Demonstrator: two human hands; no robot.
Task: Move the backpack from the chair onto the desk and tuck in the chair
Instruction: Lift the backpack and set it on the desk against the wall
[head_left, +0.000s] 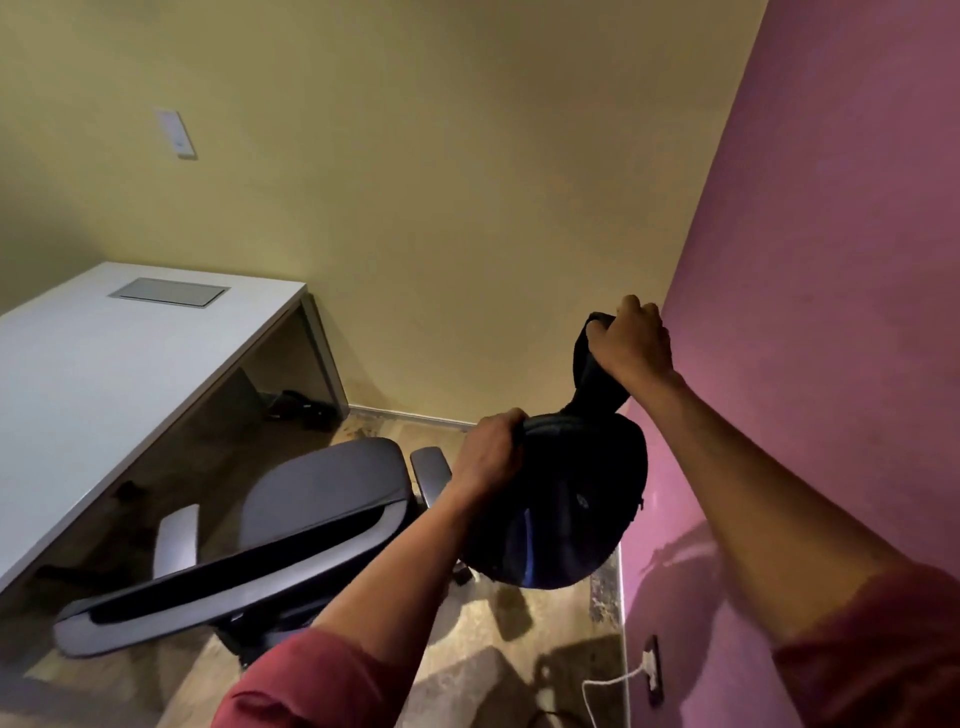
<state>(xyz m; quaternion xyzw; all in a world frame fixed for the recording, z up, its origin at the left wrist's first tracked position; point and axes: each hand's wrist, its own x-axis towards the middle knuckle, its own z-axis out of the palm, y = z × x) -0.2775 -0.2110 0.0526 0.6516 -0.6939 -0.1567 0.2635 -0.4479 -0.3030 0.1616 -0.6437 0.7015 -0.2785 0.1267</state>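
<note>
Head view: backpack aloft beside chair; left grip clamped on rim, right grip on strap. Best swung level, leftward, onto surface.

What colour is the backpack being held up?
Black, with a blue stripe on the backpack; seen in the head view.

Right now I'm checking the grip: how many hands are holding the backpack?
2. The left hand grips the top edge of the backpack body; the right hand holds its strap higher up, near the pink wall.
</note>
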